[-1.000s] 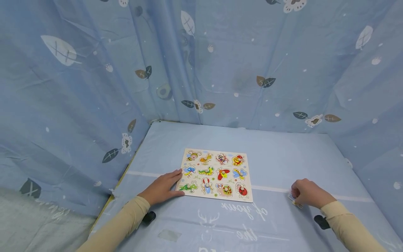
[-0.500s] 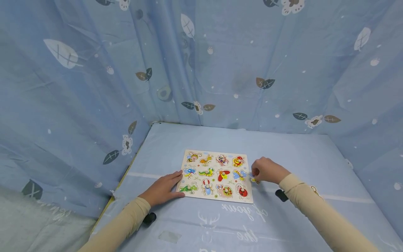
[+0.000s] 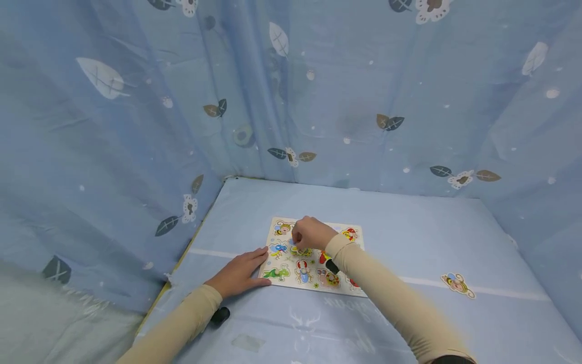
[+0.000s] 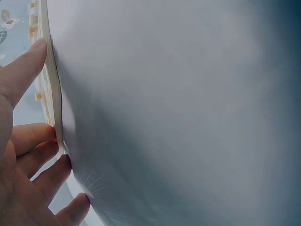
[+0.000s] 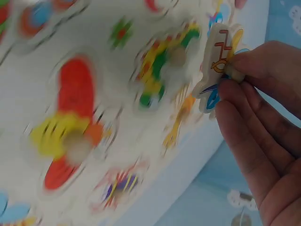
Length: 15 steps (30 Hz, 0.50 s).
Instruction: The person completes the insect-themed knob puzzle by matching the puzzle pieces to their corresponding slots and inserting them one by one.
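My left hand rests at the left edge of a white wooden knob puzzle board printed with colourful insects. In the left wrist view the thumb and fingertips of my left hand touch the board's edge, spread along it. My right hand is over the upper left part of the board. Between its thumb and fingers, my right hand pinches the knob of a blue and yellow insect puzzle piece, tilted on edge. A green caterpillar and a red winged insect show below, blurred.
A loose bee puzzle piece lies on the blue cloth at the right. Blue patterned curtains hang around the table at the back and sides. My right forearm crosses the board's right part.
My right hand has carried the insect piece left, from the table's right side to over the board, uncovering the bee piece behind. My left hand has stayed at the board's edge.
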Tool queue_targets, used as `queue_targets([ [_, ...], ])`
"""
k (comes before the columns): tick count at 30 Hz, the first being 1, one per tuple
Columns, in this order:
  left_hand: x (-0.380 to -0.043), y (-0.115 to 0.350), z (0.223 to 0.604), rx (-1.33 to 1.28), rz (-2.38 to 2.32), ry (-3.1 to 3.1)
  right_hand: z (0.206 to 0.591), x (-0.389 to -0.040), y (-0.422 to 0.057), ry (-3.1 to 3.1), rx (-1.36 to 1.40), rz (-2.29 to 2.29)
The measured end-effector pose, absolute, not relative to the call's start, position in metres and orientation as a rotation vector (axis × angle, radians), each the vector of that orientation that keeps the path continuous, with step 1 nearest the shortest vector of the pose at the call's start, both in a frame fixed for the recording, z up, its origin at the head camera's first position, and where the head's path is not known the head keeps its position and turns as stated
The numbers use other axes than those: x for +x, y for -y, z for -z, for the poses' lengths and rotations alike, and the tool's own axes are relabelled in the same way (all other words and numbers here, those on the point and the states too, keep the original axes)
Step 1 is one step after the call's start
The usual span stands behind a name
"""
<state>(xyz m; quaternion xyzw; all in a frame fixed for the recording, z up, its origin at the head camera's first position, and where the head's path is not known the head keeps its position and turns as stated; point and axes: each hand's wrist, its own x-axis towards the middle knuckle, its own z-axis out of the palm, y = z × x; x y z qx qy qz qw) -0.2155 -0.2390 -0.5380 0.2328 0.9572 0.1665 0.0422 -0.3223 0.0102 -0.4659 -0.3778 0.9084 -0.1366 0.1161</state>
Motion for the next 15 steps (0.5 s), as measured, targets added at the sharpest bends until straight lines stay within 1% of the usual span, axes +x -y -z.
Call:
queue_targets([
  [7, -0.216, 0.238, 0.537, 0.747, -0.497, -2.928, 0.477, -0.32, 0.026, -2.665, -1.151, 0.387],
  [15, -0.216, 0.243, 0.539, 0.768, -0.539, -2.922, 0.489, -0.322, 0.045, -2.674, -1.105, 0.345],
])
